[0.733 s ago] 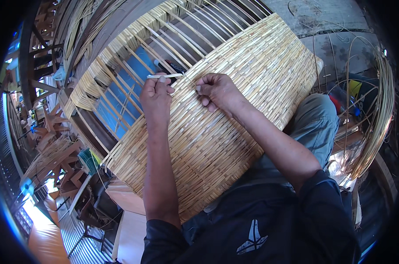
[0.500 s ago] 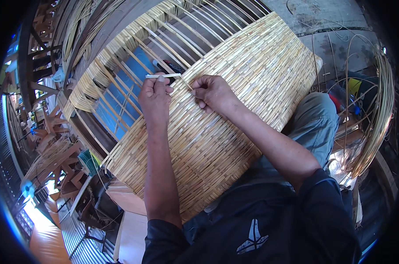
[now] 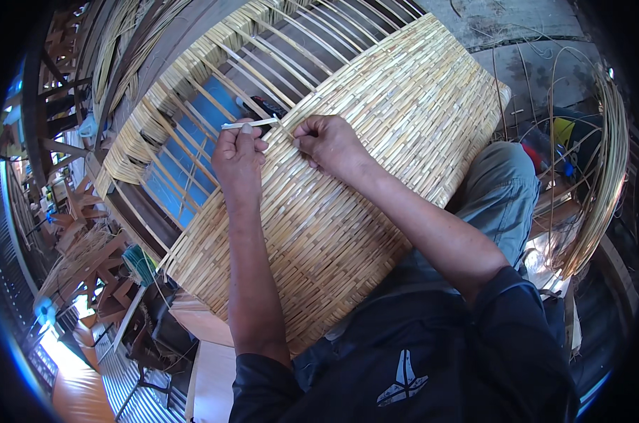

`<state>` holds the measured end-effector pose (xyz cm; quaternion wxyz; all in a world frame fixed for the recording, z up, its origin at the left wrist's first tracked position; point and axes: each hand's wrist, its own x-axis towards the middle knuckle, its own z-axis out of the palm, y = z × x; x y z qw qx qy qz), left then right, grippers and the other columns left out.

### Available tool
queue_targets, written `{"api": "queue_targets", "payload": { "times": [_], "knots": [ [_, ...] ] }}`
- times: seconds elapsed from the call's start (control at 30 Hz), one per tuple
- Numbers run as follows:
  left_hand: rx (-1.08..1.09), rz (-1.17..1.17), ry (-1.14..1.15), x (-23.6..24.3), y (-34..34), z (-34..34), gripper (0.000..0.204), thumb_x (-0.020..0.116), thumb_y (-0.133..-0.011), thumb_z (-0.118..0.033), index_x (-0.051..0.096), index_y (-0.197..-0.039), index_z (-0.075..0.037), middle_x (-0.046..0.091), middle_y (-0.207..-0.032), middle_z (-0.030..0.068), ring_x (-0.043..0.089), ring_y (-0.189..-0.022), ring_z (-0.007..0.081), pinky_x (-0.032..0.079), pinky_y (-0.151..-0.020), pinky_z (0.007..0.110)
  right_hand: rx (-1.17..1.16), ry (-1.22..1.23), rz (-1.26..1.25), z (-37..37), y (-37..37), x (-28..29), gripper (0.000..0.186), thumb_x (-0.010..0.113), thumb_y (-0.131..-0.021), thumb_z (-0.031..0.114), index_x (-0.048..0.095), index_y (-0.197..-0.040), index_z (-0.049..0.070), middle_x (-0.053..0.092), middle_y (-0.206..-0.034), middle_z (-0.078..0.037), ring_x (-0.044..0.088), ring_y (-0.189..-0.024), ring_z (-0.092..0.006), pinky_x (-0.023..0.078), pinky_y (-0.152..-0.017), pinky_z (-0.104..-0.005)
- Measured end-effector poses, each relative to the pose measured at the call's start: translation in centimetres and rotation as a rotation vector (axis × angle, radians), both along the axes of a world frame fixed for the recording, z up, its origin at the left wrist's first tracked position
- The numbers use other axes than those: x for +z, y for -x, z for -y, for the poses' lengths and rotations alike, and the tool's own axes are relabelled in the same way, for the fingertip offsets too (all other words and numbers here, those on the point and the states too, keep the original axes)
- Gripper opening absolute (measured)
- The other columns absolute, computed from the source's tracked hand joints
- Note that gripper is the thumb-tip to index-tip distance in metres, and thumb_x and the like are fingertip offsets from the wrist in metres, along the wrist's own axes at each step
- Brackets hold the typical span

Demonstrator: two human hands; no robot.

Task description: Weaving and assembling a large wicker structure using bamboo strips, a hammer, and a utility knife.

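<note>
A large panel of woven cane (image 3: pixel 319 211) lies slanted across my lap, its weave running up to a row of bare stakes. At the weave's upper edge, my left hand (image 3: pixel 239 156) pinches a thin pale cane strip (image 3: pixel 254 124) between thumb and fingers. The strip bends sharply beside a stake and runs down toward my right hand (image 3: pixel 331 146). The right thumb and forefinger are pressed together at that lower end, with the other fingers curled; the fingertips partly hide what they grip. Both hands rest close over the weave.
Beyond the bare stakes runs a thick cane-wrapped rim (image 3: pixel 171 88). A blue sheet (image 3: pixel 185 158) and a dark tool (image 3: pixel 263 107) lie beneath the stakes. A coil of long canes (image 3: pixel 605 176) stands at the right. Wooden pieces (image 3: pixel 111 282) are heaped at the left.
The panel and both hands appear slightly farther left in the view. My hands keep nearly the same pose around the strip.
</note>
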<state>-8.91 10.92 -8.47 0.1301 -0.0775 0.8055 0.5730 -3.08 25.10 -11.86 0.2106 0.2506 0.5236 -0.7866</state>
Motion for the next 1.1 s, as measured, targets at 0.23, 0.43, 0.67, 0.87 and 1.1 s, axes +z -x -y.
{"api": "queue_targets", "payload": {
  "times": [0.23, 0.43, 0.67, 0.87, 1.1],
  "knots": [
    [-0.025, 0.001, 0.011, -0.5, -0.4, -1.5, 0.014, 0.052, -0.093, -0.012, 0.061, -0.099, -0.002, 0.061, -0.083, 0.0040, 0.051, -0.060, 0.0043, 0.037, -0.048, 0.018, -0.021, -0.263, -0.112, -0.6, -1.7, -1.4, 0.009, 0.060, -0.084, 0.007, 0.063, -0.090, 0.000, 0.061, -0.067, -0.005, 0.056, -0.059, -0.0113, 0.048, -0.061, -0.0253],
    [-0.397, -0.326, 0.491, -4.0, 2.2, -0.3, 0.022, 0.053, -0.091, -0.016, 0.062, -0.101, 0.002, 0.062, -0.091, 0.0080, 0.055, -0.080, 0.0172, 0.044, -0.076, 0.029, -0.135, -0.522, -0.196, -6.7, -9.0, 2.2, 0.014, 0.063, -0.081, 0.005, 0.062, -0.094, 0.000, 0.063, -0.078, -0.010, 0.059, -0.072, -0.0142, 0.049, -0.070, -0.0279],
    [-0.541, -0.260, 0.514, -3.7, 2.0, -4.9, 0.028, 0.051, -0.092, -0.016, 0.058, -0.112, 0.001, 0.061, -0.103, 0.0107, 0.054, -0.089, 0.0175, 0.042, -0.082, 0.028, -0.418, -1.277, 0.017, -17.5, -30.8, 6.3, 0.013, 0.059, -0.084, 0.002, 0.059, -0.097, 0.001, 0.059, -0.085, -0.008, 0.057, -0.077, -0.0162, 0.046, -0.068, -0.0283],
    [-0.621, -0.284, 0.468, -6.2, 4.6, -2.3, 0.031, 0.057, -0.088, -0.013, 0.058, -0.116, -0.001, 0.064, -0.099, 0.0075, 0.057, -0.091, 0.0138, 0.044, -0.083, 0.028, -0.049, -1.600, 0.535, -16.1, -45.5, 6.2, 0.034, 0.061, -0.080, 0.002, 0.055, -0.114, 0.002, 0.058, -0.104, -0.015, 0.055, -0.100, -0.0274, 0.045, -0.082, -0.0338],
    [-0.489, -0.329, 0.619, -4.5, 2.6, -5.9, 0.029, 0.057, -0.087, -0.019, 0.062, -0.111, -0.004, 0.068, -0.093, 0.0123, 0.063, -0.083, 0.0161, 0.047, -0.077, 0.028, -0.326, -1.183, 0.160, -17.3, -32.9, 8.0, 0.022, 0.051, -0.090, 0.007, 0.057, -0.110, 0.000, 0.059, -0.105, -0.011, 0.057, -0.096, -0.0182, 0.045, -0.081, -0.0293]
  ]
}}
